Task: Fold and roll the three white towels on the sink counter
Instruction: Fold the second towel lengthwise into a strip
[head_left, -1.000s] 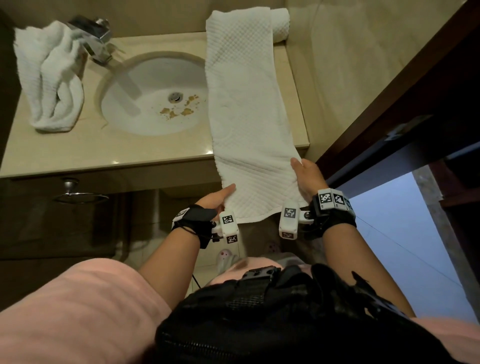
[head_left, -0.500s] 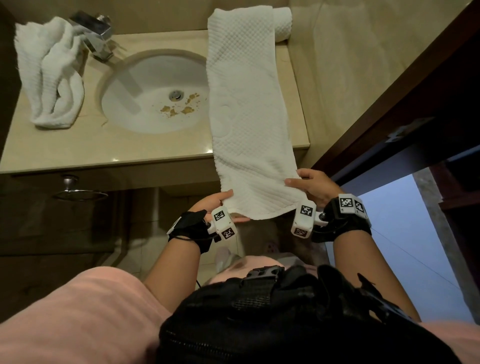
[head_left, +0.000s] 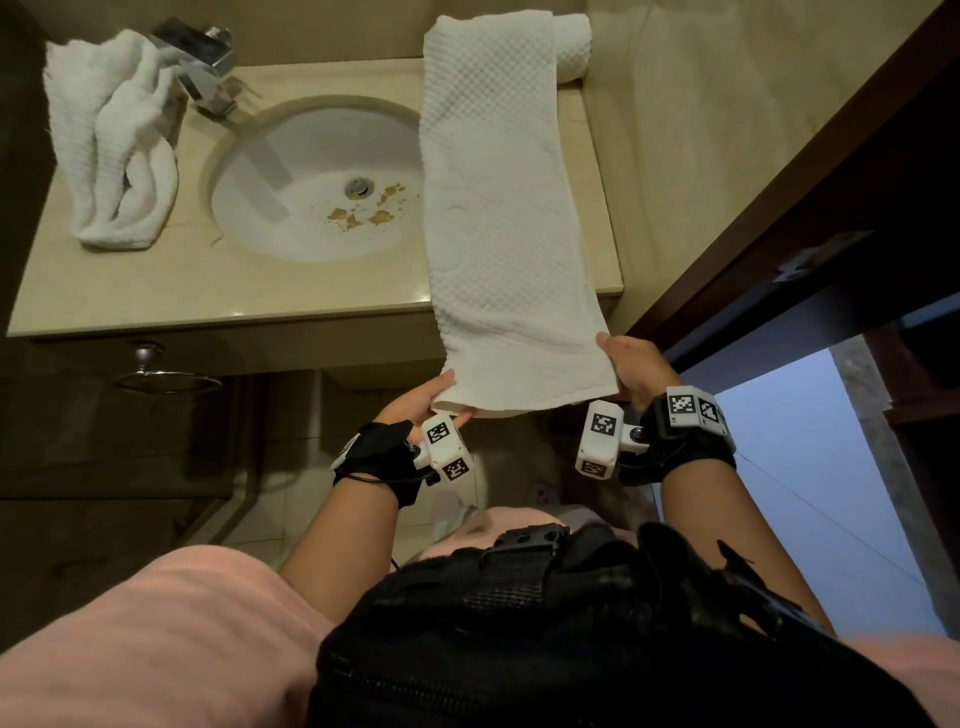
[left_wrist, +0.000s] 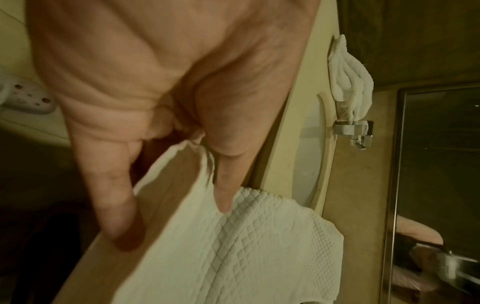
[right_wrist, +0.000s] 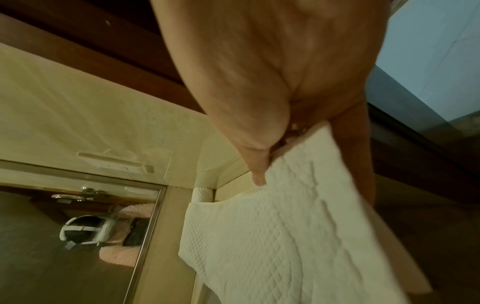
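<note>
White waffle-weave cotton, item one: long folded towel (head_left: 498, 208), laid lengthwise down the right part of the sink counter (head_left: 156, 291), its far end at the back wall, its near end hanging off the counter's front edge and lifted in my grip.

My left hand (head_left: 421, 402) pinches the near left corner, thumb on top, fingers (left_wrist: 114, 195) underneath (the left wrist view shows the cloth caught deep between thumb and palm). My right hand (head_left: 631, 371) pinches the near right corner the same way, thumb over the weave, fingers below. Neither grip is loose; both are fastened on this towel, and the near edge curls slightly under between them.

Item two: rolled towel (head_left: 571, 47), white, lying at the back right corner of the counter against the wall, partly covered by the far end of item one.

Item three: crumpled towel (head_left: 119, 156), white, unfolded, heaped on the left part of the counter just beside the faucet (head_left: 202, 67).

Fixtures: oval basin (head_left: 311, 182) set in the counter between items one and three, with brownish flecks near the drain; the right rim of the basin lies under the edge of item one. Mirror (right_wrist: 78, 226) on the wall behind the counter.
</note>
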